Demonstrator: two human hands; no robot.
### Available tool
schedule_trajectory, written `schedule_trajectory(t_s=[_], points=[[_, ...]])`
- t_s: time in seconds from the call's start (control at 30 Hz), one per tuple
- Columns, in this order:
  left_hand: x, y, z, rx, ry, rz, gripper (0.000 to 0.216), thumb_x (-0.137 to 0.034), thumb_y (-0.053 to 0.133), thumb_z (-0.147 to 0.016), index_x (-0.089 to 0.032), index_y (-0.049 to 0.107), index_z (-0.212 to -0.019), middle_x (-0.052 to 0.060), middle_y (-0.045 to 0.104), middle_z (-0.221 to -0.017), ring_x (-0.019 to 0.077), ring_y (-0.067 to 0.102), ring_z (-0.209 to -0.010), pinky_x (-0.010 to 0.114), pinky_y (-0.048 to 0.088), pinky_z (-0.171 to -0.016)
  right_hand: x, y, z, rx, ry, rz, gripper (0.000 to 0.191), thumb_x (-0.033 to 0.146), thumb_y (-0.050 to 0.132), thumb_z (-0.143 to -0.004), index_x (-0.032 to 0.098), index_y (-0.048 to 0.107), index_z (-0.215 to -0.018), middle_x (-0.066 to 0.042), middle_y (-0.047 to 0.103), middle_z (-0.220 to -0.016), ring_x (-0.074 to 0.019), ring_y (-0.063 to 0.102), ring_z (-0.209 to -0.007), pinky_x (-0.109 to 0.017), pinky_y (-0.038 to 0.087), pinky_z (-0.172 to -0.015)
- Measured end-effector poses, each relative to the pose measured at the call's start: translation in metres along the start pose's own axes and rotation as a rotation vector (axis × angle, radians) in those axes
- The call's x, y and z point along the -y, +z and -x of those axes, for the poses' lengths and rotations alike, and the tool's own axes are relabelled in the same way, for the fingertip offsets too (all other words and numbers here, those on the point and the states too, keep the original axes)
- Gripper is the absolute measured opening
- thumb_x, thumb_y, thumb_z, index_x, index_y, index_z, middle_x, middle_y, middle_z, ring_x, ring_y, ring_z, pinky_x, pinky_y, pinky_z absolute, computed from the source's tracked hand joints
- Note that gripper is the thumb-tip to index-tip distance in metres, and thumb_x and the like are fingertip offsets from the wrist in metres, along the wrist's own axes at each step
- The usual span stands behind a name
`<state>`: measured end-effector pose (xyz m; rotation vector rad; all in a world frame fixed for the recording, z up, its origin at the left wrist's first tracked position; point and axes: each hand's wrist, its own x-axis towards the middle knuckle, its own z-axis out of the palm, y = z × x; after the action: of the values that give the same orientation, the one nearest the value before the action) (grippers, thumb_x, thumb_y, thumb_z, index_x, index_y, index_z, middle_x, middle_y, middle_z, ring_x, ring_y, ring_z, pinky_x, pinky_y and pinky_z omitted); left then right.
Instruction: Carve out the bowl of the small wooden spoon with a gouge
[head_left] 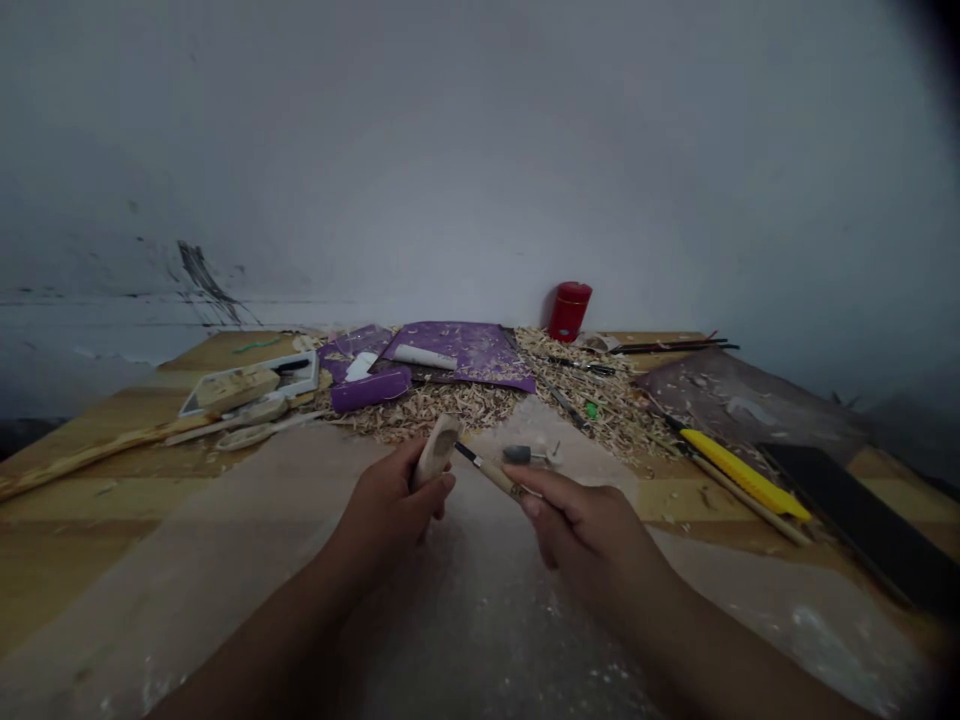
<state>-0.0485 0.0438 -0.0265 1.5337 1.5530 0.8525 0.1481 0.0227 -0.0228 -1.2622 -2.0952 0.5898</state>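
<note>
My left hand [394, 500] is closed around a pale piece of carved wood [435, 450], its upper end sticking out above the fingers. In my right hand [585, 520] is a wood carving knife [487, 470] with a light wooden handle and a short dark blade. The blade's tip points left and lies close to the upper end of the wood; whether it touches I cannot tell. Behind the knife a small tool with a grey head [517, 455] and a thin metal part rests on the plastic sheet [480, 620].
Wood shavings [450, 410] are heaped at the back, around a purple sheet [472, 350] and a purple roll [371, 390]. A red canister [570, 312] stands by the wall. To the right lies a yellow utility knife [742, 475]; to the left, a white tray [306, 378] with wooden pieces.
</note>
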Motion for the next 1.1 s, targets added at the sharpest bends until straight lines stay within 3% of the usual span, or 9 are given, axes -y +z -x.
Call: schedule_trajectory(t_s=[0.17, 0.4, 0.57, 1.1], points=[[-0.0008, 0.0, 0.0011, 0.015, 0.031, -0.082, 0.014, -0.033, 0.047, -0.073, -0.021, 0.05, -0.08, -0.006, 0.052, -0.051, 0.0091, 0.044, -0.036, 0.019, 0.033, -0.038, 0.0, 0.0021, 0.0, 0.036, 0.025, -0.008, 0.035, 0.026, 0.033, -0.089, 0.024, 0.052, -0.118, 0.005, 0.055, -0.047, -0.0109, 0.05, -0.04, -0.02, 0.038, -0.044], [-0.0031, -0.0018, 0.0013, -0.022, 0.087, -0.296, 0.016, -0.031, 0.047, -0.073, -0.021, 0.054, -0.083, -0.003, 0.056, -0.055, 0.0125, 0.049, -0.045, 0.022, 0.032, -0.047, 0.0039, -0.0042, -0.0012, -0.043, -0.066, 0.13, 0.032, 0.02, 0.04, -0.085, 0.026, 0.057, -0.111, -0.001, 0.069, -0.085, -0.0145, 0.063, -0.069, -0.024, 0.046, -0.06], [-0.0008, -0.0006, 0.0012, -0.056, 0.146, -0.405, 0.019, -0.032, 0.047, -0.073, -0.021, 0.056, -0.086, -0.002, 0.057, -0.057, 0.0144, 0.051, -0.052, 0.023, 0.032, -0.052, 0.004, -0.0045, -0.0001, -0.064, -0.074, 0.116, 0.031, 0.018, 0.042, -0.084, 0.027, 0.058, -0.108, 0.0, 0.069, -0.089, -0.014, 0.064, -0.07, -0.024, 0.048, -0.062], [0.0024, 0.0001, 0.0009, -0.028, 0.158, -0.357, 0.019, -0.033, 0.046, -0.074, -0.021, 0.054, -0.087, -0.003, 0.052, -0.058, 0.0144, 0.048, -0.055, 0.023, 0.031, -0.053, 0.0029, -0.0038, -0.0032, -0.044, 0.002, -0.084, 0.03, 0.018, 0.044, -0.083, 0.027, 0.061, -0.106, 0.0, 0.068, -0.094, -0.0162, 0.063, -0.08, -0.028, 0.048, -0.068]])
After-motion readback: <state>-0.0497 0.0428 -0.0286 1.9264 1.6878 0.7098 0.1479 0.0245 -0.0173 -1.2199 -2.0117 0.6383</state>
